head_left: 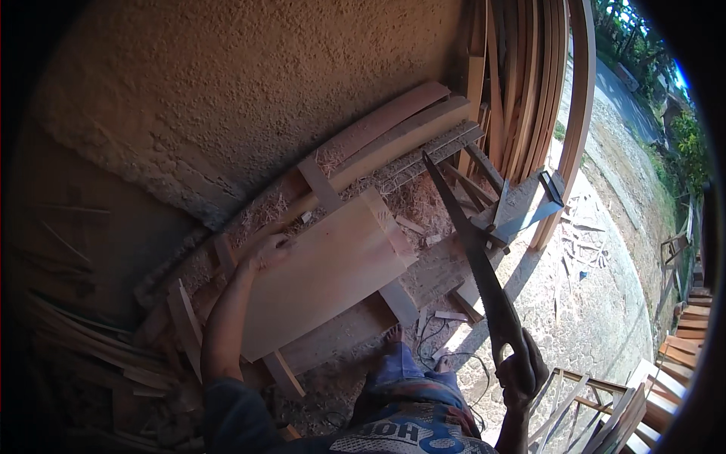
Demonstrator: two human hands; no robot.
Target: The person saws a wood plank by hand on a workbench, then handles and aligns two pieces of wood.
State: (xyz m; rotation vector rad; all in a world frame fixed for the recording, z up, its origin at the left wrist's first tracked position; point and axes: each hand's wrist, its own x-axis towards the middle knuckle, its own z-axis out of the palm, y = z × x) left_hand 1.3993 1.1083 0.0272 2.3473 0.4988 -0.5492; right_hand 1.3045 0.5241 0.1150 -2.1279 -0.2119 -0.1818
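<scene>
Two hands work apart: the left hand [265, 250] lies open and flat on a broad, pale board [321, 276] resting on rough wooden supports [401, 303], while the right hand [520, 372] grips a handsaw [473, 253], its long dark blade angled over sawdust-strewn planks [393, 136].

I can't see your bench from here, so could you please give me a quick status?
Left hand flat on board. Right hand grips saw, blade raised clear of board. Sawdust behind it.
</scene>
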